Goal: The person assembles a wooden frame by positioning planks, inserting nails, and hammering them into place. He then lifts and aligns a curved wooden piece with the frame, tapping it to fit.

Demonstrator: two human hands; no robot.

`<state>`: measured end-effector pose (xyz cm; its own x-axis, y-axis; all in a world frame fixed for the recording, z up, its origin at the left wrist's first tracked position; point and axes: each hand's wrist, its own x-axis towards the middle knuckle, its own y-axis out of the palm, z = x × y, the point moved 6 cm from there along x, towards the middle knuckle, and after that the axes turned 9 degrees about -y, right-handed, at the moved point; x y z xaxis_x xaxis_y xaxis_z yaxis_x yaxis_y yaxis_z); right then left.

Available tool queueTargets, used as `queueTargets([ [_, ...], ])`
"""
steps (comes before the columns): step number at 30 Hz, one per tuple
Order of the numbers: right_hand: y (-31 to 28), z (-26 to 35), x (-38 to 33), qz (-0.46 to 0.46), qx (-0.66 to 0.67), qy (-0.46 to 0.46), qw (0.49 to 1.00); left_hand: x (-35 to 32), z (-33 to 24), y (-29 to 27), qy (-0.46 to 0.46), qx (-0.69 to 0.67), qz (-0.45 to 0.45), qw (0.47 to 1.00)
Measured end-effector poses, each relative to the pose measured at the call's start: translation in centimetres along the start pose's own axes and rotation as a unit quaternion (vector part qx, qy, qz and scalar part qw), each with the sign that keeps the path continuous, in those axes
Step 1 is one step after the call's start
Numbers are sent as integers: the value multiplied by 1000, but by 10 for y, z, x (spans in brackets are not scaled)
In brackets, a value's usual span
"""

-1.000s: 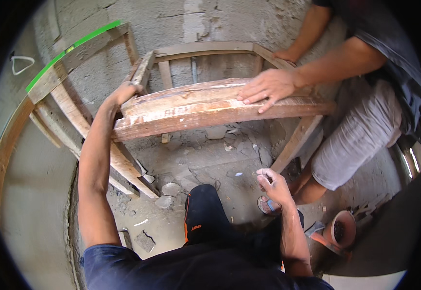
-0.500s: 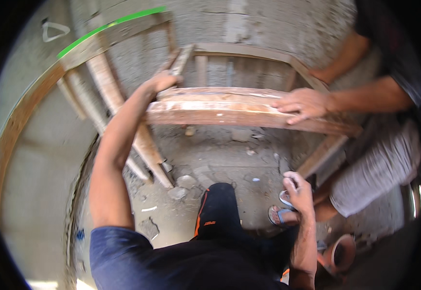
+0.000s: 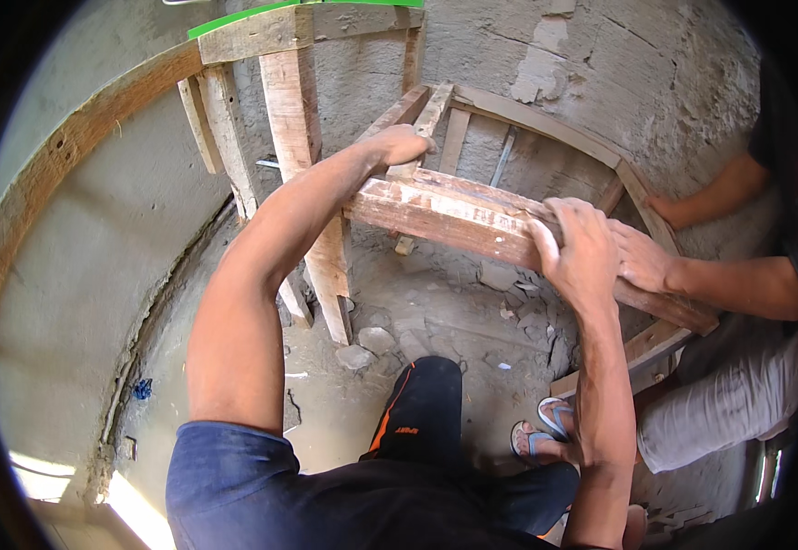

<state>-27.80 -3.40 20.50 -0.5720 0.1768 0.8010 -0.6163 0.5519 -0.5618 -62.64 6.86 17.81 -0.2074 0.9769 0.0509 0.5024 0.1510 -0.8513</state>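
A rough wooden trestle frame [image 3: 546, 128] stands in front of me, with a thick plaster-smeared beam [image 3: 454, 225] along its near side. At the beam's left end, my left hand [image 3: 401, 147] is closed round the narrow side rail [image 3: 434, 115]; some of its fingers are hidden behind the wood. My right hand [image 3: 578, 240] grips the beam toward its right part, thumb on the near side and fingers over the top. Right beside it, another person's hand [image 3: 644, 258] rests on the same beam. That person's other hand [image 3: 676, 211] touches the frame's right side rail.
A second wooden frame [image 3: 291, 101] with a green strip [image 3: 262, 16] on top stands at the left against a long curved board [image 3: 87, 137]. Broken rubble [image 3: 376, 341] lies on the floor. The person's sandalled feet [image 3: 536, 438] are at the right. A rough wall [image 3: 637, 64] rises behind.
My right hand has come up from low beside my body and now holds the beam. The view has swung, shifting the scene. My left hand stays on the side rail.
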Motion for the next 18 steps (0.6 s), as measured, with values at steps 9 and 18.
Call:
queueTargets([
  [9,70,-15,36,264,109,131,949,-11,-9,-7,31,-15,-6,999],
  [18,78,-22,44,285,135,138,939,5,3,2,-33,-130,29,991],
])
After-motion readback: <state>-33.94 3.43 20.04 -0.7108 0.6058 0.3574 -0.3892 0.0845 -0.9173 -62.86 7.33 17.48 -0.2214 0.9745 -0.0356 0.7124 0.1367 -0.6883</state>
